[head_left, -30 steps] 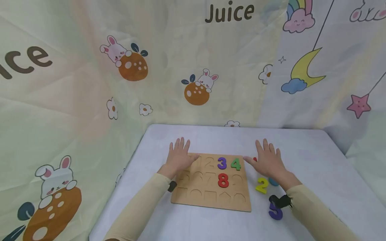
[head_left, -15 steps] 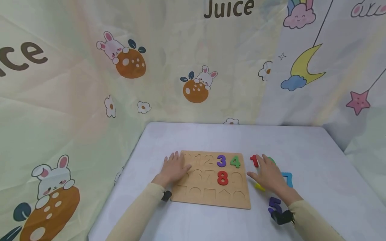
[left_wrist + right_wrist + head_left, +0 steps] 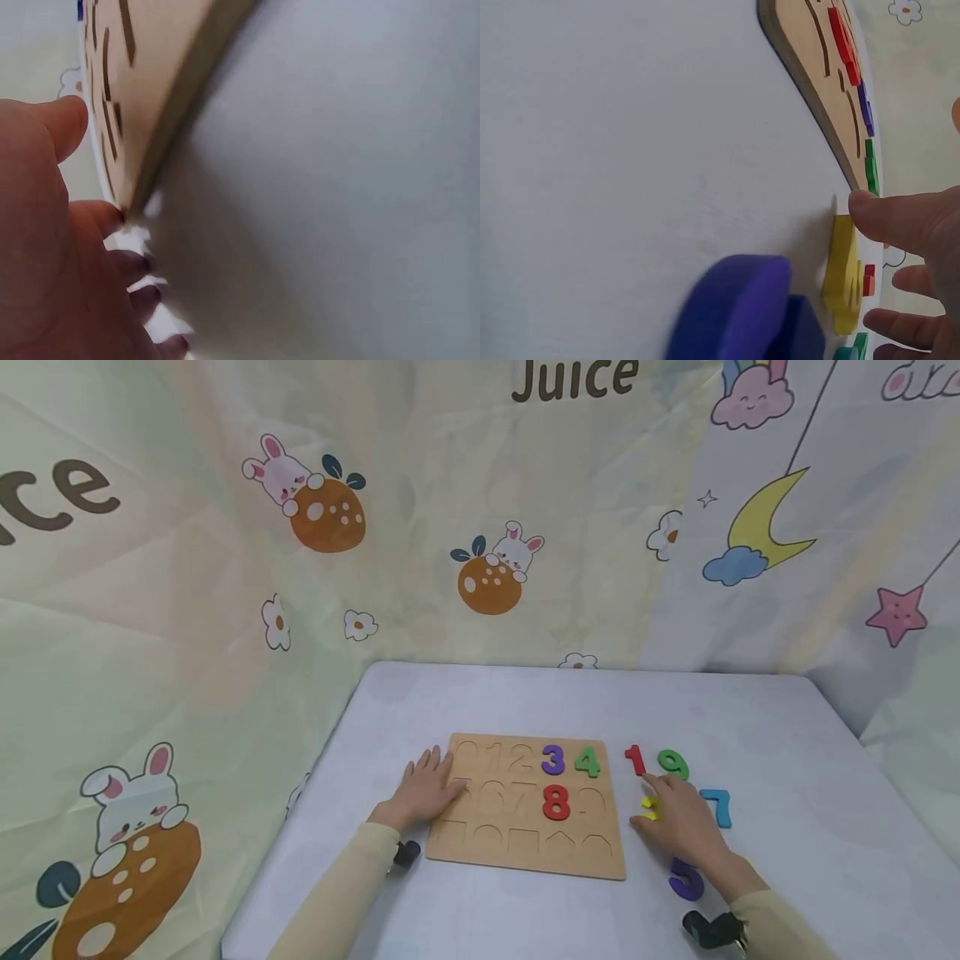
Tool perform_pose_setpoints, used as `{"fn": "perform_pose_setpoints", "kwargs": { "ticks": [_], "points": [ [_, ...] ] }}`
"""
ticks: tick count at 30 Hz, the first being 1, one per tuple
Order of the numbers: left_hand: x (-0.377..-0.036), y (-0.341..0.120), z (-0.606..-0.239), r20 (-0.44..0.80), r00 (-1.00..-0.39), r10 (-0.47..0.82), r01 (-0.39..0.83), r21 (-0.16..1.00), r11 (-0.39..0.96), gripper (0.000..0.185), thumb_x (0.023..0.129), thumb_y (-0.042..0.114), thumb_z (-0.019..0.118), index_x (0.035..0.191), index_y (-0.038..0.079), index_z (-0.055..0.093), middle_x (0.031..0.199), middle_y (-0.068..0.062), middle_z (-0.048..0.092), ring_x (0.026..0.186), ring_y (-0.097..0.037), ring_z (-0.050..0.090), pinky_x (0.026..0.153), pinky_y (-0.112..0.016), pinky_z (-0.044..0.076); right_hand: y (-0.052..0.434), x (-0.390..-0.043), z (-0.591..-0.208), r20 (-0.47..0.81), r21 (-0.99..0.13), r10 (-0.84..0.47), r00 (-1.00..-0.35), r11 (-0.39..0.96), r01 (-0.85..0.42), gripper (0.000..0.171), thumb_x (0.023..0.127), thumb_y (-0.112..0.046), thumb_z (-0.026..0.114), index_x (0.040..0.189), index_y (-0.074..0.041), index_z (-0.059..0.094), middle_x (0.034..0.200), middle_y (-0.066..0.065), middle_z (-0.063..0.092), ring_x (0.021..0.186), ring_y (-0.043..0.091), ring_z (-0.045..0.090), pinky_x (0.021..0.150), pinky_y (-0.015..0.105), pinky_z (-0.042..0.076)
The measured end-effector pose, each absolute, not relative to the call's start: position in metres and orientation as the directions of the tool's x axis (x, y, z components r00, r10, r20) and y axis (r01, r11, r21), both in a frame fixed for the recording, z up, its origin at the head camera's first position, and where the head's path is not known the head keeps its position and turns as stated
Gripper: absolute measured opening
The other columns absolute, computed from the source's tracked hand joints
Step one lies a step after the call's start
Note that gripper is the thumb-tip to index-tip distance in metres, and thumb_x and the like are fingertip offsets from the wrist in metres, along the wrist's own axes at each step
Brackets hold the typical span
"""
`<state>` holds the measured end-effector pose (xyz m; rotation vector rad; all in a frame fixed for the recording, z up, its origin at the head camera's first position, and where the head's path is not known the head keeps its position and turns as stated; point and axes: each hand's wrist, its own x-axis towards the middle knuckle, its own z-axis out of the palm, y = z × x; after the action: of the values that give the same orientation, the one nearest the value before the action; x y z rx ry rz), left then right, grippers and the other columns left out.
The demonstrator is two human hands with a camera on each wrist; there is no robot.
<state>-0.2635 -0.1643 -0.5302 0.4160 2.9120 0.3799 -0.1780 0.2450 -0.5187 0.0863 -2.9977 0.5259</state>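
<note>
My left hand [image 3: 420,789] rests at the left edge of a wooden number puzzle board [image 3: 491,852], fingers relaxed. In the left wrist view, fingers of the left hand [image 3: 45,247] touch or nearly touch the board's edge [image 3: 161,112]. My right hand [image 3: 688,827] is over a yellow number 2 [image 3: 649,808], which it partly hides. In the right wrist view the thumb [image 3: 892,217] is at the yellow 2 [image 3: 840,277], and the other fingers stay apart from the thumb. The board holds a purple 3 [image 3: 552,760], a green 4 [image 3: 587,762] and a red 8 [image 3: 556,802].
Right of the board lie a red 1 [image 3: 635,760], a green piece shaped like a 9 or 6 [image 3: 673,764], a blue 7 [image 3: 717,807] and a purple 5 [image 3: 686,881]. All rest on a white table [image 3: 510,702]. Printed cloth [image 3: 420,485] hangs behind.
Both hands have come down and toward the person. The right hand has moved from above the pieces to the yellow 2, uncovering the red 1, green piece and blue 7.
</note>
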Motion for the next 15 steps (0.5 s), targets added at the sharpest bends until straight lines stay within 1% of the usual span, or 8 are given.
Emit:
{"fn": "perform_pose_setpoints", "kwargs": {
  "ticks": [3, 7, 11, 15],
  "points": [
    [-0.265, -0.169, -0.535, -0.108, -0.944, 0.312, 0.267, 0.304, 0.915, 0.072, 0.101, 0.048, 0.039, 0.153, 0.001, 0.026, 0.160, -0.023, 0.017, 0.148, -0.040, 0.013, 0.119, -0.059, 0.010, 0.246, -0.173, -0.519, 0.102, -0.317, -0.036, -0.994, 0.946, -0.067, 0.070, 0.073, -0.029, 0.083, 0.130, 0.003, 0.056, 0.120, 0.029, 0.057, 0.106, 0.047, 0.052, 0.086, 0.063, 0.047],
    [-0.267, -0.173, -0.539, -0.081, -0.942, 0.326, 0.284, 0.325, 0.902, 0.066, 0.103, 0.041, 0.038, 0.151, -0.003, 0.029, 0.159, -0.022, 0.021, 0.148, -0.039, 0.015, 0.119, -0.059, 0.010, 0.249, -0.170, -0.522, 0.122, -0.291, -0.036, -0.992, 0.954, -0.070, 0.069, 0.071, -0.030, 0.085, 0.127, 0.003, 0.059, 0.115, 0.027, 0.059, 0.100, 0.044, 0.055, 0.081, 0.061, 0.049],
    [-0.266, -0.176, -0.536, -0.087, -0.939, 0.334, 0.282, 0.364, 0.888, 0.059, 0.104, 0.034, 0.038, 0.150, -0.003, 0.032, 0.159, -0.022, 0.021, 0.148, -0.038, 0.015, 0.119, -0.059, 0.010, 0.250, -0.167, -0.525, 0.123, -0.293, -0.011, -0.992, 0.955, -0.047, 0.072, 0.071, -0.029, 0.086, 0.129, 0.003, 0.057, 0.116, 0.027, 0.058, 0.102, 0.045, 0.055, 0.084, 0.063, 0.048],
    [-0.265, -0.178, -0.535, -0.092, -0.940, 0.328, 0.273, 0.372, 0.887, 0.055, 0.103, 0.028, 0.040, 0.150, -0.002, 0.033, 0.159, -0.022, 0.020, 0.148, -0.038, 0.014, 0.119, -0.058, 0.008, 0.252, -0.166, -0.526, 0.125, -0.299, 0.006, -0.992, 0.954, -0.032, 0.073, 0.071, -0.029, 0.085, 0.130, 0.003, 0.056, 0.118, 0.028, 0.057, 0.104, 0.048, 0.054, 0.084, 0.065, 0.047]
  ]
}}
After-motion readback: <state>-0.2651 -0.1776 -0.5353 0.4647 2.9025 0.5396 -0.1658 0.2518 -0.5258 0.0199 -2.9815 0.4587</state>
